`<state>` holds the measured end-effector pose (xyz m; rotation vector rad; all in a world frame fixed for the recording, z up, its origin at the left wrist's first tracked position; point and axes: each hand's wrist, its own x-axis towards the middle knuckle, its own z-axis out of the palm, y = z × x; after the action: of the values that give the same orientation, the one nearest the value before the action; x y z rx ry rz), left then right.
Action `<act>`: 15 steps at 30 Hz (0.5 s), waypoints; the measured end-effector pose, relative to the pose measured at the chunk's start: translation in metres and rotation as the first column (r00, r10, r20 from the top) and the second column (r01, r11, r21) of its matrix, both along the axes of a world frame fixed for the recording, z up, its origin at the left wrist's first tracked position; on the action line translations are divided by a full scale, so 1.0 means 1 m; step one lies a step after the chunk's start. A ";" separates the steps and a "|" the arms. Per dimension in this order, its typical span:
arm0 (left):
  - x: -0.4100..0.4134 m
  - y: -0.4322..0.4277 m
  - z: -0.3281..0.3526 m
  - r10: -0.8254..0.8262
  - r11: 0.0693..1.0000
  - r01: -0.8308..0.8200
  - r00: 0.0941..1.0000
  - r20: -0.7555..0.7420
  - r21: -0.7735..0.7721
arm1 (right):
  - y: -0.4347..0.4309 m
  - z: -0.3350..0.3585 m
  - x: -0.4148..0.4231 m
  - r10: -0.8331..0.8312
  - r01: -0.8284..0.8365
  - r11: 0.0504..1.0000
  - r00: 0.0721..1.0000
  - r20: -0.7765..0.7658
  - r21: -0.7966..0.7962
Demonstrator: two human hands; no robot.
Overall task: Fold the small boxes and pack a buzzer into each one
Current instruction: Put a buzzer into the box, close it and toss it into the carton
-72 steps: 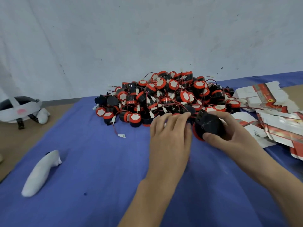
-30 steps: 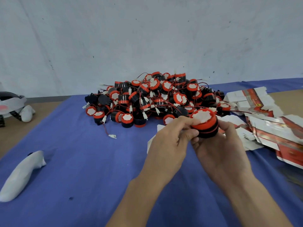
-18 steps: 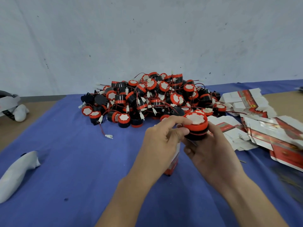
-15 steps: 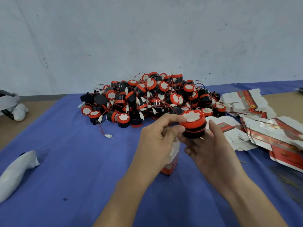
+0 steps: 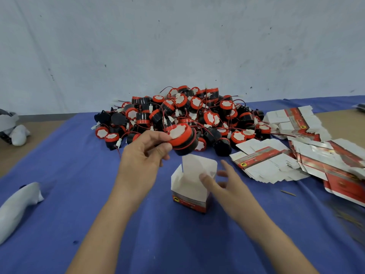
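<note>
left hand (image 5: 142,155) pinches 1 round red-capped buzzer (image 5: 182,139) above the open cardboard box (image 5: 191,186); right hand (image 5: 227,186), fingers spread, blurred beside it.

Tabletop (image 5: 59,194) count
One folded box (image 5: 189,187) and one held buzzer (image 5: 182,140) showed; heaped buzzers (image 5: 197,109) and flat boxes (image 5: 266,165) were too many to count.

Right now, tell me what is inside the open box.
Only white inner walls of the box show; its floor is hidden by its front wall. The buzzer is not inside: the left hand pinches it above the box.
</note>
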<state>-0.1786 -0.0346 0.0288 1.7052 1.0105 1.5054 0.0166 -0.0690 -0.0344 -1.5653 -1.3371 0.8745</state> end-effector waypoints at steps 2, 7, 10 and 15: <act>-0.004 -0.005 0.001 -0.051 0.999 0.049 0.993 -0.104 -0.024 | 0.002 -0.006 0.001 0.032 -0.031 0.997 0.999 -0.014 0.064; -0.016 -0.015 0.001 -0.150 0.985 0.105 0.908 -0.391 -0.134 | 0.005 -0.008 0.005 0.119 -0.106 0.981 0.990 -0.074 0.162; -0.020 -0.019 0.001 -0.130 0.990 0.079 0.811 -0.570 -0.113 | 0.007 -0.007 0.002 0.169 -0.149 0.979 0.974 -0.150 0.137; -0.021 -0.023 0.009 -0.125 0.992 0.098 0.686 -0.716 -0.080 | 0.011 -0.008 -0.002 0.186 -0.165 0.978 0.968 -0.166 0.131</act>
<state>-0.1996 -0.0577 0.0380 2.3541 1.2626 0.6903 0.0148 -0.0583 -0.0420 -1.2625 -1.3860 1.0021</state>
